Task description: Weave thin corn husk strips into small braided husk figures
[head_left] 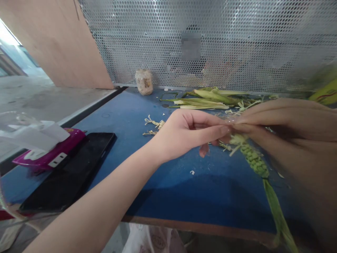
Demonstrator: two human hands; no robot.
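Note:
A green braided corn husk (254, 160) hangs below my fingertips, tilted, with its long loose tail trailing down to the right. My left hand (191, 131) reaches in from the left, thumb and forefinger pinched together at the pale frayed upper end of the braid. Against those fingertips, my right hand (284, 128) is also pinched; it looks large, close and partly blurred. What exactly lies between the fingers is hidden. Behind my left hand, small pale braided husk pieces (158, 123) lie on the blue table (126, 130), partly covered by it.
Loose corn husks (210, 98) lie at the back, before a perforated metal panel (158, 38). A wrapped jar (144, 82) stands near them. On the left are a black phone (71, 168) and a purple power strip (47, 154) with white plugs. A plastic bag (155, 240) is below the front edge.

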